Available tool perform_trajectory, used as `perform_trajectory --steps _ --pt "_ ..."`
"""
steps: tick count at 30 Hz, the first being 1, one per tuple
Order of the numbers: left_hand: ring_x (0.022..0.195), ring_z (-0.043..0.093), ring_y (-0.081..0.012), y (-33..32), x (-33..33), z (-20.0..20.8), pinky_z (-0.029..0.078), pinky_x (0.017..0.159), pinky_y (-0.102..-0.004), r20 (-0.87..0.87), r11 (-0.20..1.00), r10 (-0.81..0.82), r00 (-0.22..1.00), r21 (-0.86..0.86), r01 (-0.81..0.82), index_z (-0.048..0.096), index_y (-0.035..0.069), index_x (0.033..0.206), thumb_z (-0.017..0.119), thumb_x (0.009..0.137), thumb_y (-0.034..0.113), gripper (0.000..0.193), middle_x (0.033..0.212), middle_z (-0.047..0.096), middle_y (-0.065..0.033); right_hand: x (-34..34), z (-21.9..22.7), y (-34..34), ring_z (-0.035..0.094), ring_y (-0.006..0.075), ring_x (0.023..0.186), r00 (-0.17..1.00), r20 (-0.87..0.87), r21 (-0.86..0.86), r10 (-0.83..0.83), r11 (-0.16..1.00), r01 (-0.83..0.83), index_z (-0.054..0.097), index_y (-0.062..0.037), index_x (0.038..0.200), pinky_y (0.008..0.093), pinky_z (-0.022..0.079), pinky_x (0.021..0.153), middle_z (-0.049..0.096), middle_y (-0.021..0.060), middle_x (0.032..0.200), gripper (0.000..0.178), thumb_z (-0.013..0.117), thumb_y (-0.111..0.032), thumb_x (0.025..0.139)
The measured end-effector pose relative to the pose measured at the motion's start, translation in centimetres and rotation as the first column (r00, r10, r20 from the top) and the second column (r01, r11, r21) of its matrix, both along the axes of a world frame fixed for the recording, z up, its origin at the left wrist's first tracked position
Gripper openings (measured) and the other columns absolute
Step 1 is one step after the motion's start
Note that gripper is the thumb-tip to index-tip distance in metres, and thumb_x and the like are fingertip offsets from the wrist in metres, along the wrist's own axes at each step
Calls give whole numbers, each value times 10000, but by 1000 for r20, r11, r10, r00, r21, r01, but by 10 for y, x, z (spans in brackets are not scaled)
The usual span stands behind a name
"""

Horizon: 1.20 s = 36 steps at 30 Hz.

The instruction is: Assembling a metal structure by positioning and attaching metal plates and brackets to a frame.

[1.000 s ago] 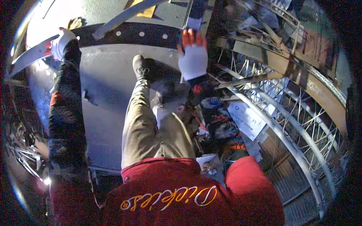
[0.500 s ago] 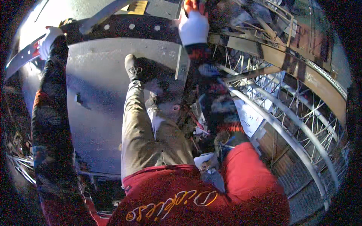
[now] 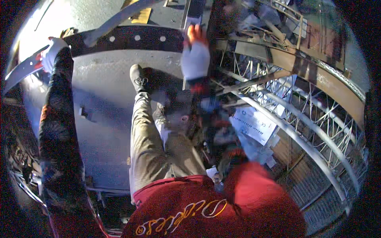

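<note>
The gloved right hand (image 3: 195, 59) grips the upright metal strip (image 3: 186, 18), its long axis running away; the left hand (image 3: 50, 53) clasps a curved rail (image 3: 24, 71).

The person wore a red top with looping yellow script stitched across the front, over long sleeves patterned in dark colours with orange and pale patches. Both the left hand (image 3: 50, 53) and the right hand (image 3: 195, 57) were in pale grey work gloves with red-orange fingers (image 3: 193, 32). The trousers were khaki, and the one shoe in view was a dull brown lace-up.
</note>
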<state>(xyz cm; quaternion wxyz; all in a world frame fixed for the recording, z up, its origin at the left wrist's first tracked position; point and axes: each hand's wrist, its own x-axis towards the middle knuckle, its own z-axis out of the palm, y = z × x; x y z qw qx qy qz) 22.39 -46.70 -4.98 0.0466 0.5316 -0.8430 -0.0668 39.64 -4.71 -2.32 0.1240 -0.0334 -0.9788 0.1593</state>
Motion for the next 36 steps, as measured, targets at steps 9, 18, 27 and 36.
perform_trajectory --steps 9,18,27,36 --pt "1111 611 -328 11 4 1 400 990 -488 -51 998 1 999 -55 -4 483 -73 1305 415 844 669 877 1214 628 -212 -37 28 -10 608 384 1089 979 41 -341 -197 919 200 609 -47 1251 420 519 894 636 221 1169 354 546 -218 947" --pt "1108 603 -384 16 -1 11 370 1033 -519 -89 996 -51 995 -75 44 488 -110 1296 330 897 643 867 1185 630 -249 -44 5 16 605 247 577 892 201 -640 -406 635 433 669 26 894 410 472 581 659 145 675 431 612 -400 930" --pt "1086 609 -401 -25 -10 -16 377 1030 -518 -37 992 63 997 -107 -67 524 -95 1267 424 839 634 852 1224 606 -269 -37 0 10 492 98 624 841 297 -603 -452 594 532 687 46 986 320 416 582 617 23 695 295 614 -237 944" --pt "1165 571 -363 -29 -8 -64 359 1041 -521 -121 1000 5 993 -12 -6 515 -63 1298 393 866 652 844 1285 579 -239 -22 13 -7 660 385 890 949 120 -468 -293 826 314 661 -35 1166 393 526 780 673 245 986 332 565 -266 949"
